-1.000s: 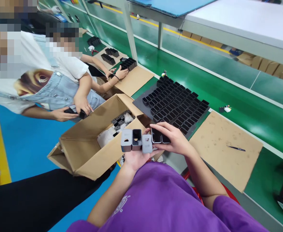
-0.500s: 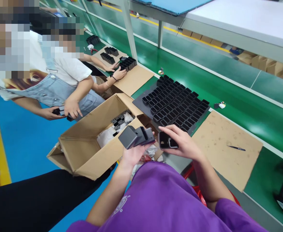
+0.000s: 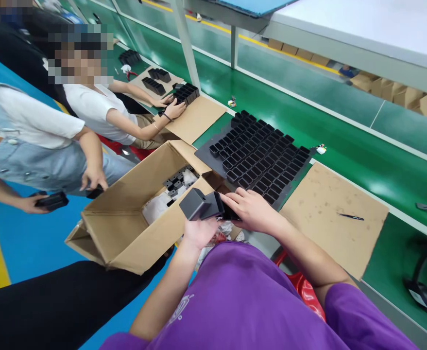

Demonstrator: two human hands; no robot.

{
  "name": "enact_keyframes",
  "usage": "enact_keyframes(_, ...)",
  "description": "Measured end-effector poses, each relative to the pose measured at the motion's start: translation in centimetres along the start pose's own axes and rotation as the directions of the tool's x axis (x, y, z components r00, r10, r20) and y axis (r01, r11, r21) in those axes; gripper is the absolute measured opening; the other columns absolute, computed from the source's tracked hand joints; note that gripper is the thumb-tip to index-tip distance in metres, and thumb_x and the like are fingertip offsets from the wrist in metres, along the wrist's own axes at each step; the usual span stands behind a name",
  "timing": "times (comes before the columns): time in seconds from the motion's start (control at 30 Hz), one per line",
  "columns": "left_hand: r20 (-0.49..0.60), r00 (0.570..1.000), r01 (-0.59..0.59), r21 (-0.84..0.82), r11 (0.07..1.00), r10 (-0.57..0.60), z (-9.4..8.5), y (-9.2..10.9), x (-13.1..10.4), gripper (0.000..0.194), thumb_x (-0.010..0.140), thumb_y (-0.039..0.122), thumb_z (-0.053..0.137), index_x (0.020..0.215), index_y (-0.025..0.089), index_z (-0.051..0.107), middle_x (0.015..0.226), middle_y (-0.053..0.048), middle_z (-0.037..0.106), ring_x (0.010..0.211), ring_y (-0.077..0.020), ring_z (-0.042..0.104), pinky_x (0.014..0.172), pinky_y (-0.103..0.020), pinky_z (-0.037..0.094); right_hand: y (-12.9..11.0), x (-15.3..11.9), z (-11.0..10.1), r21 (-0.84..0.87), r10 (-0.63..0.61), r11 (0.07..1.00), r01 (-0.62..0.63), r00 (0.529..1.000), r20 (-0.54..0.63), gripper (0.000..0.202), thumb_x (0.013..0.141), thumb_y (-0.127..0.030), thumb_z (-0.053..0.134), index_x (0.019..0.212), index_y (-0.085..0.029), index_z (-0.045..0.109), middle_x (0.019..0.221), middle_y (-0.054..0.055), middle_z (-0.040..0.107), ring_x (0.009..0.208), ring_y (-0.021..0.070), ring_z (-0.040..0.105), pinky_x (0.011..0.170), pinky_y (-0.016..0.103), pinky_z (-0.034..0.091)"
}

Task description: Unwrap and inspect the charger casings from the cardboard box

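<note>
Several black rectangular housings (image 3: 194, 204) are lined up on my left hand (image 3: 201, 232), which supports them from below beside the open carton. My right hand (image 3: 251, 210) is wrapped over another dark housing at the right end of that row, its fingertips against the neighbouring piece. How far this housing touches the others is hidden by my fingers. Beyond my hands, rows of black open-topped housings (image 3: 260, 155) stand on a dark sheet on the green table.
The open carton (image 3: 162, 238) at my left holds small dark parts and white bags. Tweezers (image 3: 350, 217) lie on a cardboard sheet (image 3: 318, 228) at the right. Two people work at the left; one co-worker's hand (image 3: 93, 177) is near the carton.
My right hand has moved left with its housing, up to the pieces on my left hand. The standing co-worker has shifted left, hands now apart with a black part in each.
</note>
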State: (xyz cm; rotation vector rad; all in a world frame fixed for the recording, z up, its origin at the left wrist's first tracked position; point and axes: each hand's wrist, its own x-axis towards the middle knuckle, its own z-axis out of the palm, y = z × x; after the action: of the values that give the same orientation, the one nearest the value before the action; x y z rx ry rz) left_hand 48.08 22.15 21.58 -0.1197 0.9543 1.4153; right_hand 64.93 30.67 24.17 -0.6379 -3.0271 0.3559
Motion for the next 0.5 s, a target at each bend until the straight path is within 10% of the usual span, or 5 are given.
enact_keyframes(0.5, 0.072, 0.997, 0.011, 0.106, 0.994, -0.019, 0.7, -1.4, 2.7, 0.037, 0.094, 0.023, 0.046, 0.122, 0.020, 0.071, 0.106, -0.007, 0.079, 0.090, -0.0231, 0.068, 0.087, -0.040, 0.052, 1.6, -0.9, 3.7, 0.199, 0.181, 0.968, -0.151, 0.973, -0.144, 0.065, 0.086, -0.056, 0.074, 0.136, -0.016, 0.061, 0.132, 0.013, 0.070, 0.098, 0.0275, 0.062, 0.079, 0.040, 0.056)
